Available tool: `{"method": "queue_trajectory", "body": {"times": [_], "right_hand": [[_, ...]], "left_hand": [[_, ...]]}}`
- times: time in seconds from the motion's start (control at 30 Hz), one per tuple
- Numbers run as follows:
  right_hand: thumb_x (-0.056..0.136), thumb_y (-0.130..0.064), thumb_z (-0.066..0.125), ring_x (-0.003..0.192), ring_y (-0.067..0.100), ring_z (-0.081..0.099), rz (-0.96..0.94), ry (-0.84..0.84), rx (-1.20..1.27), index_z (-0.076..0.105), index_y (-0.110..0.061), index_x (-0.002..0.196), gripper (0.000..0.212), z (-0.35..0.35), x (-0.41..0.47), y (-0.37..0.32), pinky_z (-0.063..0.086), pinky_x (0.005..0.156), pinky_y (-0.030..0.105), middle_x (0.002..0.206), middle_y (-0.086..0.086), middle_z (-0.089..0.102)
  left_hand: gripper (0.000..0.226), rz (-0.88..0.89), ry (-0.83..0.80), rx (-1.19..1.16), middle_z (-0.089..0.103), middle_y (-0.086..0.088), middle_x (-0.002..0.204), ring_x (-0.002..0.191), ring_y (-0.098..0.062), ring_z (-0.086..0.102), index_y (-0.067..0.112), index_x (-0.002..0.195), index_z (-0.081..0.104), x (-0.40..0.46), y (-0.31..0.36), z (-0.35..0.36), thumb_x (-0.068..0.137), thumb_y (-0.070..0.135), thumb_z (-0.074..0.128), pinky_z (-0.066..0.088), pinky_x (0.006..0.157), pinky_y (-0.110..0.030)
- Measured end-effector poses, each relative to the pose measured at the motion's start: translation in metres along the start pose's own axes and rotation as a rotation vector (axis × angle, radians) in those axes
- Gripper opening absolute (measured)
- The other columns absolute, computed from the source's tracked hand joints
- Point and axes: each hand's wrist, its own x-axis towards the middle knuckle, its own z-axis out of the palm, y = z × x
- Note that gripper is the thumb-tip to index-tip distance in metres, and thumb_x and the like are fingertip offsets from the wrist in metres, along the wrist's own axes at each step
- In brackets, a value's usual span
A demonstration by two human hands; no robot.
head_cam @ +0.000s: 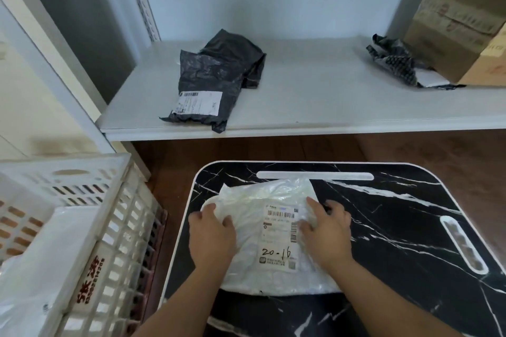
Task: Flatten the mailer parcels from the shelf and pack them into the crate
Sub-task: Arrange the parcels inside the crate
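A white mailer parcel (269, 230) with a shipping label marked "20-16" lies on the black marble-patterned table (397, 227). My left hand (210, 235) presses flat on its left side, fingers spread. My right hand (327, 232) presses on its right side, over the label's edge. A dark grey mailer (216, 82) with a white label lies on the white shelf (315, 96). A crumpled black patterned mailer (397, 63) rests at the shelf's right end. The white slotted crate (115, 216) stands at the left, holding a white mailer (46, 260).
Brown cardboard boxes (460, 16) stand at the far right of the shelf, next to the crumpled mailer. A shelf upright (49, 63) rises at the left, behind the crate. Dark wooden floor shows between the shelf and the table.
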Motion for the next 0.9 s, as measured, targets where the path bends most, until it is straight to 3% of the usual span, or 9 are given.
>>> {"method": "queue_trajectory", "body": {"times": [0.13,0.2,0.3,0.4,0.53,0.7,0.77,0.83,0.9], "right_hand": [[0.096,-0.025,0.053,0.109,0.031,0.054,0.341,0.017,0.382,0.038,-0.018,0.143,0.050,0.000,0.004,-0.009,0.046,0.093,0.039,0.127,0.016,0.050],[0.097,-0.030,0.049,0.099,0.032,0.060,0.443,0.025,0.418,0.055,-0.006,0.123,0.035,-0.002,0.003,-0.014,0.051,0.089,0.046,0.108,0.014,0.062],[0.099,-0.036,0.045,0.078,0.026,0.060,0.375,0.079,0.460,0.059,-0.005,0.085,0.037,-0.012,-0.003,-0.027,0.053,0.078,0.043,0.084,0.010,0.062],[0.099,-0.037,0.043,0.065,0.024,0.053,0.318,0.162,0.578,0.053,-0.005,0.069,0.045,-0.035,-0.009,-0.042,0.047,0.067,0.038,0.071,0.010,0.057],[0.100,-0.039,0.040,0.066,0.025,0.050,0.401,0.112,0.657,0.053,-0.003,0.069,0.049,-0.062,-0.013,-0.071,0.040,0.066,0.035,0.072,0.013,0.056],[0.101,-0.038,0.038,0.070,0.024,0.060,0.251,0.023,0.853,0.063,-0.001,0.083,0.048,-0.075,-0.028,-0.136,0.049,0.057,0.025,0.084,0.014,0.068],[0.100,-0.037,0.043,0.074,0.027,0.061,0.202,0.025,0.908,0.063,0.001,0.086,0.046,-0.070,-0.033,-0.159,0.054,0.070,0.036,0.090,0.019,0.068],[0.097,-0.040,0.048,0.077,0.030,0.061,0.212,0.034,0.927,0.064,-0.002,0.080,0.045,-0.058,-0.040,-0.188,0.054,0.081,0.047,0.090,0.021,0.068],[0.097,-0.039,0.049,0.074,0.026,0.058,0.172,-0.035,0.926,0.061,-0.009,0.077,0.038,-0.043,-0.046,-0.220,0.053,0.075,0.044,0.082,0.012,0.064]], "left_hand": [[0.042,-0.203,-0.078,-0.074,0.057,-0.013,0.119,0.102,-0.028,0.057,0.004,0.123,0.054,-0.016,0.002,0.000,0.097,0.037,0.045,0.042,0.080,-0.035],[0.045,-0.252,-0.135,-0.075,0.060,-0.015,0.113,0.098,-0.027,0.057,0.002,0.115,0.057,-0.025,0.007,-0.001,0.100,0.038,0.035,0.040,0.078,-0.033],[0.045,-0.258,-0.085,-0.143,0.058,-0.012,0.109,0.087,-0.020,0.049,0.001,0.122,0.049,-0.036,0.015,-0.010,0.103,0.034,0.026,0.039,0.075,-0.033],[0.038,-0.112,0.062,-0.208,0.050,0.002,0.083,0.071,-0.012,0.044,0.005,0.117,0.047,-0.039,0.026,-0.031,0.103,0.032,0.025,0.037,0.066,-0.031],[0.034,0.102,0.130,-0.442,0.049,0.000,0.072,0.060,-0.011,0.043,0.007,0.087,0.046,-0.027,0.040,-0.082,0.102,0.035,0.031,0.039,0.057,-0.032],[0.036,0.184,0.179,-0.514,0.048,0.002,0.076,0.066,-0.009,0.044,0.009,0.088,0.048,-0.004,0.034,-0.149,0.102,0.036,0.030,0.033,0.055,-0.020],[0.034,0.256,0.202,-0.481,0.047,0.003,0.074,0.065,-0.005,0.042,0.010,0.087,0.047,0.005,0.026,-0.176,0.103,0.034,0.030,0.032,0.051,-0.016],[0.034,0.259,0.261,-0.448,0.046,0.003,0.073,0.064,-0.007,0.041,0.011,0.084,0.046,0.016,0.011,-0.207,0.103,0.035,0.030,0.029,0.051,-0.021],[0.036,0.193,0.319,-0.422,0.045,0.001,0.074,0.066,-0.012,0.041,0.009,0.084,0.045,0.033,-0.015,-0.238,0.103,0.036,0.029,0.027,0.054,-0.027]]}}
